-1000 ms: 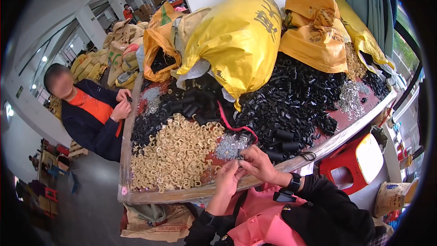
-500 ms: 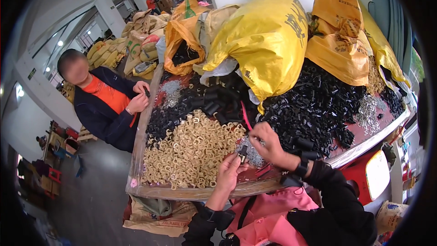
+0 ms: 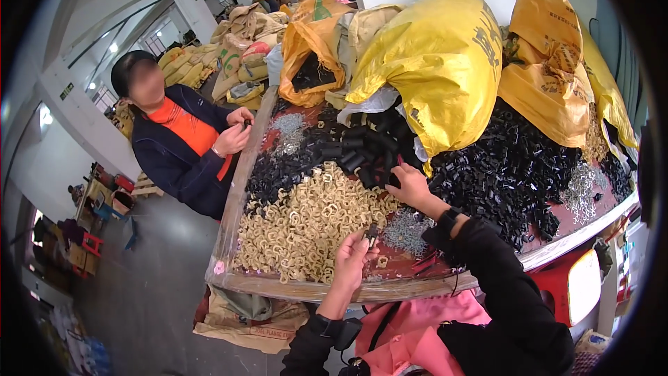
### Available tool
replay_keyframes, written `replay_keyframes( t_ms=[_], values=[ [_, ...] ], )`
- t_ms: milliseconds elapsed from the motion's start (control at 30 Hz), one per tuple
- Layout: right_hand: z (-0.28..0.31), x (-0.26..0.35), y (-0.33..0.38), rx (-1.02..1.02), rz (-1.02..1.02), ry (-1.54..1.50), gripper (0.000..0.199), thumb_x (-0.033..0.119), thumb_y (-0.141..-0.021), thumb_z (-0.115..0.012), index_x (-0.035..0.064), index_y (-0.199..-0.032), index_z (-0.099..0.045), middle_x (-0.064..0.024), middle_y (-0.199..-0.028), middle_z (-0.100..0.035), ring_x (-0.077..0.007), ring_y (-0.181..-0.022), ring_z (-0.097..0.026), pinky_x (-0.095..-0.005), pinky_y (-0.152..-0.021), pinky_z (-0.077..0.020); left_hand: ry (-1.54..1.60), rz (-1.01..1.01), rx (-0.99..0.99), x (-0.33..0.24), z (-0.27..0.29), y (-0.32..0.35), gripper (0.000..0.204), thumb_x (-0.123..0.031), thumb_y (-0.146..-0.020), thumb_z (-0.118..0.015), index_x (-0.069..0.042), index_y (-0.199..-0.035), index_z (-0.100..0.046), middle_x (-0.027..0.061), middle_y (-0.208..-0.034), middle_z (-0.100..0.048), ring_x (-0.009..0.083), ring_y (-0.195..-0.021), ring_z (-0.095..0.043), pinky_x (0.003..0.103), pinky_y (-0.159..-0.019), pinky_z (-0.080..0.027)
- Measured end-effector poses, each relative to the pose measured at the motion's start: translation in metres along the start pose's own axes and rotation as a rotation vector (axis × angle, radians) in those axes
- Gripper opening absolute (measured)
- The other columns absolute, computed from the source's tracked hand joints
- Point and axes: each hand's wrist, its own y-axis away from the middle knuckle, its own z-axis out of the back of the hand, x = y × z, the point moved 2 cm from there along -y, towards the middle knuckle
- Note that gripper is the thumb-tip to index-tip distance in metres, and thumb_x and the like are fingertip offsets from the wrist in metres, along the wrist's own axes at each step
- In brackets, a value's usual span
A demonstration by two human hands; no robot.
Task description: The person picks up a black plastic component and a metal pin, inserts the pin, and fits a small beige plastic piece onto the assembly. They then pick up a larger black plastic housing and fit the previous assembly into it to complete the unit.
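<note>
Holding a black piece [image 3: 372,232], the left hand [image 3: 350,257] partly hides it.

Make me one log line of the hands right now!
left hand: holds black part | right hand: by black tubes, touch unclear | nearby: tan loops, silver bits, yellow sack

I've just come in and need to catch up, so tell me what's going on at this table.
A person's left hand holds a small black part above the near side of the table, while the right hand is out at some black tubes; whether it grips one is unclear. A heap of tan parts and a smaller pile of silvery bits lie close by. At the left edge, a co-worker in an orange top holds a small dark piece.
</note>
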Motion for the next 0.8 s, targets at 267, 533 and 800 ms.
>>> replay_keyframes(
  t_ms=[267, 533, 800],
  values=[
    [0.051, 0.001, 0.05, -0.268, -0.673, -1.832, 0.033, 0.036, -0.081, -0.054, 0.0046, -0.091, -0.053, -0.0066, -0.074, -0.053, -0.0162, -0.063, -0.054, -0.0282, -0.056, -0.0458, 0.224, 0.032, 0.035, -0.003, -0.019, 0.005, 0.025, -0.008, -0.085, -0.049, 0.0, -0.109, -0.048, 0.0113, -0.092, -0.056, 0.0147, -0.073, -0.054, 0.024, -0.065, -0.047],
    [0.115, 0.033, 0.108, 0.219, -0.375, -1.393, 0.036, 0.034, -0.08, -0.057, 0.0051, -0.102, -0.055, -0.0083, -0.081, -0.057, -0.0187, -0.068, -0.055, -0.0311, -0.063, -0.0457, 0.105, 0.108, 0.151, -0.016, -0.048, 0.031, 0.025, -0.01, -0.084, -0.053, 0.0, -0.106, -0.051, 0.0015, -0.077, -0.053, 0.0065, -0.064, -0.048, 0.019, -0.055, -0.039],
    [0.153, 0.069, 0.107, 0.119, 0.458, -0.599, 0.044, 0.023, -0.064, -0.07, 0.003, -0.1, -0.056, -0.0109, -0.083, -0.054, -0.0273, -0.074, -0.053, -0.0339, -0.069, -0.0437, -0.233, 0.061, 0.328, -0.025, -0.059, 0.048, 0.022, -0.009, -0.084, -0.052, 0.002, -0.103, -0.05, 0.001, -0.071, -0.052, 0.0059, -0.058, -0.044, 0.019, -0.052, -0.037]
  ],
)
